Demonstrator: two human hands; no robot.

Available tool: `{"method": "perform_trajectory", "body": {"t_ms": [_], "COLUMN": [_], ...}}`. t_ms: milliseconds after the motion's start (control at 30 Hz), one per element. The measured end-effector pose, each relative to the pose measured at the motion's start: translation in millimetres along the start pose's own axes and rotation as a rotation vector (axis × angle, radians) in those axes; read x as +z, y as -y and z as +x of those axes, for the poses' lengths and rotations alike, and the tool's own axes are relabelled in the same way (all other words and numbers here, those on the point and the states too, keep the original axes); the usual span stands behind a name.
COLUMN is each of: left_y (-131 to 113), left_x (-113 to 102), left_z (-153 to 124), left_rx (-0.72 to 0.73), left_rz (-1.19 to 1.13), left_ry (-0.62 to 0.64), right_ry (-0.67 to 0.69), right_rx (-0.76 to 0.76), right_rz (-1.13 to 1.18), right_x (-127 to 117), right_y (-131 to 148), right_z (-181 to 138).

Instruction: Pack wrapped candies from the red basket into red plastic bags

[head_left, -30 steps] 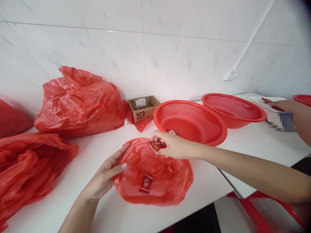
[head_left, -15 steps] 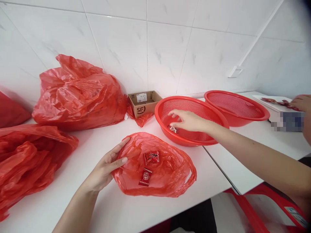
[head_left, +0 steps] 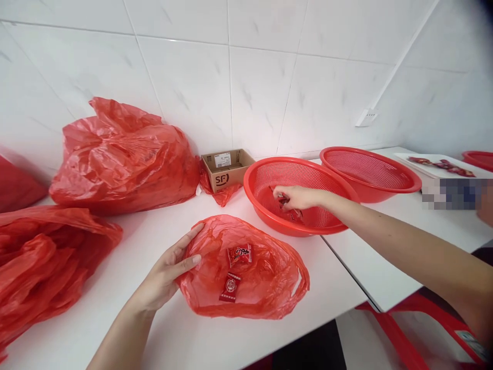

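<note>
Holding, at left: the left hand [head_left: 164, 275] is grasping the rim of an open red bag [head_left: 269, 290] between thumb and fingers, the bag lying on a white table [head_left: 162, 341]. Inside, right of this grip, two sweets are lying: an emblem packet [head_left: 230, 287], dark red, round pale motif, lettering too small to read; and, just beyond, a character packet [head_left: 239, 255], red, bold dark characters not clearly legible. Holding, at right: the right hand [head_left: 298, 198] is reaching into a red mesh basket [head_left: 304, 173], its curled fingers clasping a dark red wrapper [head_left: 284, 198], print unreadable; a further wrapper [head_left: 296, 216] is lying just below this grip. Beyond and left of the right hand, a cardboard box [head_left: 221, 180] is showing the letters "SF" and a white label [head_left: 222, 160], its text too small to read. Right of and behind that hand, a second basket [head_left: 370, 169] is standing; farther right, red packets [head_left: 442, 165] are resting on a white tray [head_left: 477, 168]. Beyond the left hand's grip, a bulging red bag [head_left: 131, 159] is leaning against the wall.
</note>
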State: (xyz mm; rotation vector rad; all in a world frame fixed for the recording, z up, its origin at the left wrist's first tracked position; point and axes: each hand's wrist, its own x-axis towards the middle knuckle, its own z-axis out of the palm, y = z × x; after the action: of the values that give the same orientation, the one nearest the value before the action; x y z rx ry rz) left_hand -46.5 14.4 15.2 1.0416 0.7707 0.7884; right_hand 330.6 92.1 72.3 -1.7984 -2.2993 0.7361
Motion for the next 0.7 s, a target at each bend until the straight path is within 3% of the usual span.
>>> {"method": "perform_trajectory", "body": {"t_ms": [133, 267, 400, 500, 700], "left_y": [3, 3, 2, 2, 2], "left_x": [-3, -3, -1, -1, -1], "left_z": [0, 2, 2, 1, 1], "left_rx": [0.011, 0.012, -0.006, 0.019, 0.029], "left_rz": [0.015, 0.014, -0.021, -0.02, -0.022], "left_ry": [-0.018, -0.036, 0.004, -0.008, -0.04], "right_ry": [-0.045, -0.1, 0.039, 0.1, 0.093], "right_rx": [-0.03, -0.12, -0.308, -0.377, -0.368], "right_rz": [0.224, 0.431, 0.57, 0.517, 0.298], "right_x": [-30, -36, -12, 16, 57], "right_y": [13, 49, 93, 118, 130], "right_z": [-11, -34, -53, -59, -53]}}
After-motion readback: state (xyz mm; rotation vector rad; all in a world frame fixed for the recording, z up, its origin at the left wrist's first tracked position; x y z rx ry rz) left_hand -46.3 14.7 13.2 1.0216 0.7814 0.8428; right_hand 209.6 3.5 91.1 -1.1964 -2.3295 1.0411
